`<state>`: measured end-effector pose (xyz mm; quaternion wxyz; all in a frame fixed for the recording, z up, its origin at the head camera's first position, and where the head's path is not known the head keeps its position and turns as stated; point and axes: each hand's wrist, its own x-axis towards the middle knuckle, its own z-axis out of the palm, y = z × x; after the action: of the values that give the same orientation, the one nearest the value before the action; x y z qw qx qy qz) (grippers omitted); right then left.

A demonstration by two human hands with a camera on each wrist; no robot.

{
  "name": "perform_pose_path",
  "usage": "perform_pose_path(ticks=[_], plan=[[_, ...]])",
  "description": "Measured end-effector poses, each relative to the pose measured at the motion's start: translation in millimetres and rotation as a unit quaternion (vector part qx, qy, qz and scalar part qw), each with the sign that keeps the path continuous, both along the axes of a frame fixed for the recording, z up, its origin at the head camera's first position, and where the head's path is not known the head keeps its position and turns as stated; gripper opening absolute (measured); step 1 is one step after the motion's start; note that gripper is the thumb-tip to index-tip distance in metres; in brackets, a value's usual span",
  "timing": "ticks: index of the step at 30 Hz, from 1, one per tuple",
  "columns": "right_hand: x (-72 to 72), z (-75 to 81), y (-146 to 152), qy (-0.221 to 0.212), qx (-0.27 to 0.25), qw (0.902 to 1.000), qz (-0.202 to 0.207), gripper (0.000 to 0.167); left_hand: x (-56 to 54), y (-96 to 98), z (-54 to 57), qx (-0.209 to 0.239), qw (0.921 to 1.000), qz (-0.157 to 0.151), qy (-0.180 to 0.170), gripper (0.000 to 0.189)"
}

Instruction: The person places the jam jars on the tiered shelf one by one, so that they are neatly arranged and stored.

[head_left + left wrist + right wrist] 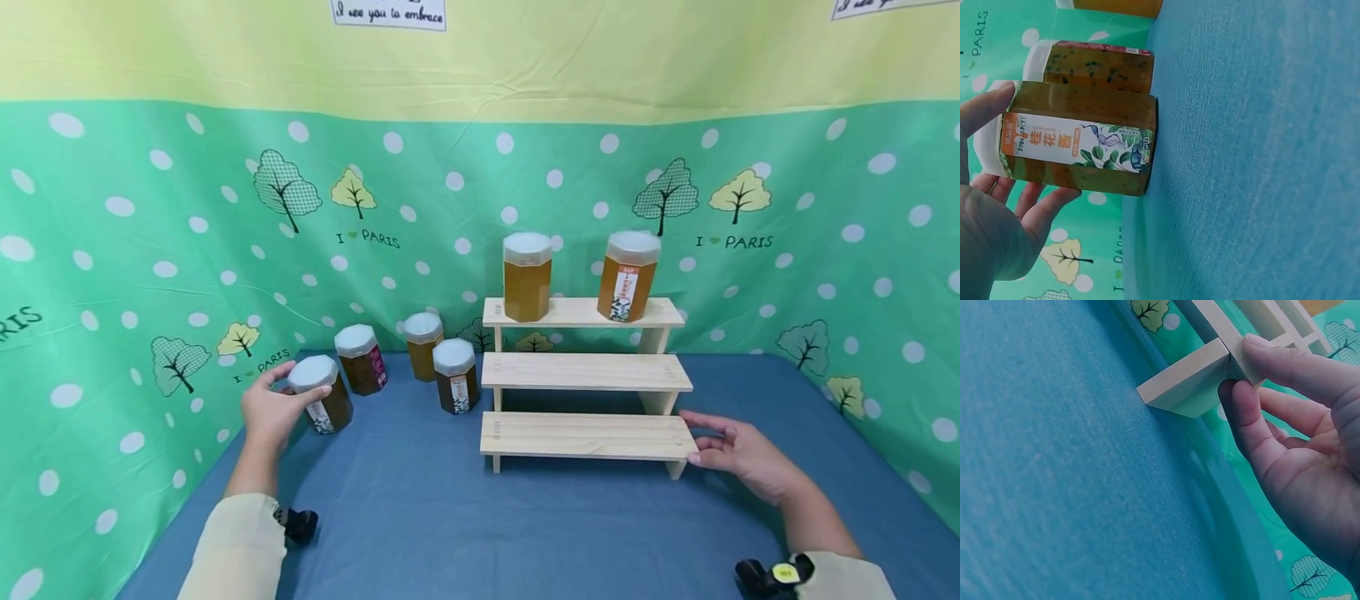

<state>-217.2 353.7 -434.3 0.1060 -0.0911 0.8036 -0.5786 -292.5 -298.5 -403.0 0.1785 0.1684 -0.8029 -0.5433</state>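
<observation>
At the left, my left hand (275, 406) grips a jar (330, 408) by its upper part, thumb on one side and fingers on the other. This jar has a white lid, dark amber contents and a white-and-orange label (1079, 144); its base is on or very near the blue cloth. My right hand (742, 457) pinches the right end of the lowest step of a three-step wooden display stand (585, 435). In the right wrist view, the thumb (1291, 359) lies on top of that wooden corner, with fingers below it.
A dark jar with a pink label (363, 367), an amber jar (423, 350) and a dark jar with a white label (455, 383) stand between my left hand and the stand. Two amber jars (527, 283) stand on the top step. A green dotted curtain (420, 225) hangs behind.
</observation>
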Motion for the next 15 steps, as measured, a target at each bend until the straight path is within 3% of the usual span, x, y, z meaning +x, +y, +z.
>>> perform_pose_path(ticks=[15], plan=[[0.0, -0.4, 0.0, 0.000, 0.002, 1.0000, 0.001, 0.078, 18.1, 17.2, 11.0, -0.021, 0.9992, -0.034, -0.006, 0.084]])
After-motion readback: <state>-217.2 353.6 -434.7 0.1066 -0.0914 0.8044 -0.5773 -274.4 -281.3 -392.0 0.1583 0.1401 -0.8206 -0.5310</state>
